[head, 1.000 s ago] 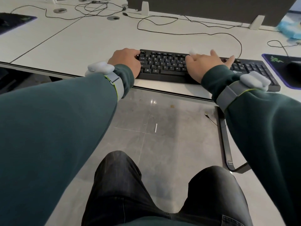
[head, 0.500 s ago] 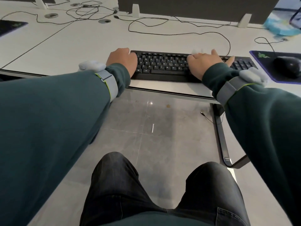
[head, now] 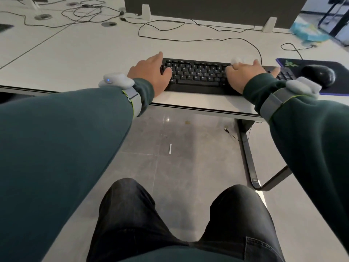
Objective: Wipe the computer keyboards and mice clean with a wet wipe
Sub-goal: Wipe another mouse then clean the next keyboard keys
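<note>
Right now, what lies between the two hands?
Only bare keyboard keys between left hand and right hand, shown in the head view.

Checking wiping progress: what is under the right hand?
A white wet wipe peeks past the right hand, on the keyboard; the rest of it is covered.

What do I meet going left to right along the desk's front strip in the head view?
left hand → keyboard → right hand → mouse
</note>
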